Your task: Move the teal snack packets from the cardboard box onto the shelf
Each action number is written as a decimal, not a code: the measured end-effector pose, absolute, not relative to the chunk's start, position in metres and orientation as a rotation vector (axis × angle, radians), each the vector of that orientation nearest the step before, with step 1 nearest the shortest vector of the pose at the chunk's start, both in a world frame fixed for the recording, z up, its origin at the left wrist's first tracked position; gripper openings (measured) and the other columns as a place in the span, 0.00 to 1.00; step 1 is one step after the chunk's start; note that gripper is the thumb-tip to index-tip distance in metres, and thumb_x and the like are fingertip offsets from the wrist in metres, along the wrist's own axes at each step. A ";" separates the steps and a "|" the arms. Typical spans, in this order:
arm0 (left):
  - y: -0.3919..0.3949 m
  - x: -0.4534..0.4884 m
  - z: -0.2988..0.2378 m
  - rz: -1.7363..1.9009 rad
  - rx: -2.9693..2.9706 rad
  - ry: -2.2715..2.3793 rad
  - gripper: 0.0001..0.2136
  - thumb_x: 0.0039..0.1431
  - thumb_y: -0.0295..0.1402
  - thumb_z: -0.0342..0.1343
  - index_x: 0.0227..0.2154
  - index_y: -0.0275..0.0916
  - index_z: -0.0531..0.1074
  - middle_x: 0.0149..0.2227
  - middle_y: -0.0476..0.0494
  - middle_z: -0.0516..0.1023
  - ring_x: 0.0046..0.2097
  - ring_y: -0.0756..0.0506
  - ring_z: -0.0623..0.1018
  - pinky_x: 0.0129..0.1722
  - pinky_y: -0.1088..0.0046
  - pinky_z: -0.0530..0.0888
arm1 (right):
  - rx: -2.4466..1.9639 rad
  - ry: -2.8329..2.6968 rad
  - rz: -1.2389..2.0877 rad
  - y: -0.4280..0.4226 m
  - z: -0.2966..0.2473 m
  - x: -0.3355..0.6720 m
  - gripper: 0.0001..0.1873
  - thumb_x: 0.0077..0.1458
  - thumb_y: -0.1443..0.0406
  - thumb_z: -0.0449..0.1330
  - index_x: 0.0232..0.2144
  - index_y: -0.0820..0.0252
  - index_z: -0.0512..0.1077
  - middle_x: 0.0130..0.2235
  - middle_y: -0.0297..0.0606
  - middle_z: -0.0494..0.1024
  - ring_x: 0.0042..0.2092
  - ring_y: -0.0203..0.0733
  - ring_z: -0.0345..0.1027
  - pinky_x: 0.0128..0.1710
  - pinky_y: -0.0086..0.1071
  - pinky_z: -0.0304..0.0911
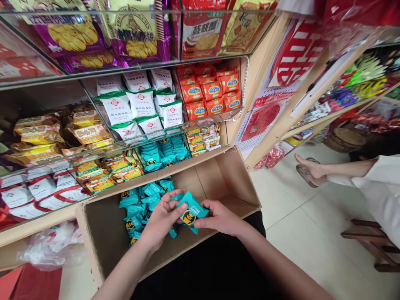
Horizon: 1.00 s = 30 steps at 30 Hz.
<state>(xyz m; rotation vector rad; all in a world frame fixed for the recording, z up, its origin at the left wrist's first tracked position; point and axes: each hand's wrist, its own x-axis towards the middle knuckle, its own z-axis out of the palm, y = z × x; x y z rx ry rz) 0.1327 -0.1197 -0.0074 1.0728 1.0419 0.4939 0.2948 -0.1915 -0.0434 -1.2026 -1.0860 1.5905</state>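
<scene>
Above an open cardboard box (250, 187), both of my hands grip one teal snack packet (191, 209) printed with a yellow-and-black round picture. My left hand (165, 212) pinches its left side, thumb on the front face. On the packet's right edge, the fingers and thumb of my right hand (218, 216) are closed. Several matching teal packets (137, 212) lie heaped in the left half of the box, partly hidden by my left hand and forearm. Just behind the box, a shelf compartment holds more teal packets (161, 154).
White-and-green packets (131, 106), red packets (214, 89) and yellow packets (101, 171) fill neighbouring shelf compartments behind clear panels. At the right, a seated person's leg (343, 168) extends over the tiled floor, near a wooden stool (375, 241). Plastic bags (53, 246) lie at lower left.
</scene>
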 end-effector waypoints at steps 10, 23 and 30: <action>-0.101 0.128 0.013 0.152 1.556 0.784 0.24 0.47 0.36 0.56 0.49 0.43 0.60 0.44 0.45 0.71 0.42 0.48 0.71 0.41 0.72 0.69 | -1.394 -1.504 1.423 -0.183 -0.029 0.314 0.19 0.40 0.55 0.63 0.33 0.60 0.68 0.25 0.29 0.66 0.26 0.32 0.58 0.23 0.24 0.53; -0.011 0.151 0.026 0.719 1.493 1.276 0.25 0.40 0.38 0.61 0.45 0.37 0.66 0.31 0.48 0.76 0.27 0.53 0.73 0.29 0.77 0.72 | -1.566 -1.148 1.133 -0.190 -0.060 0.338 0.09 0.50 0.62 0.54 0.32 0.62 0.68 0.29 0.34 0.70 0.30 0.33 0.62 0.30 0.27 0.58; 0.088 0.206 -0.024 0.491 1.985 1.555 0.28 0.44 0.42 0.57 0.45 0.25 0.63 0.47 0.35 0.69 0.45 0.41 0.70 0.45 0.63 0.66 | -1.701 -1.190 1.222 -0.197 -0.073 0.343 0.07 0.50 0.63 0.54 0.29 0.62 0.69 0.26 0.33 0.69 0.28 0.32 0.61 0.27 0.25 0.56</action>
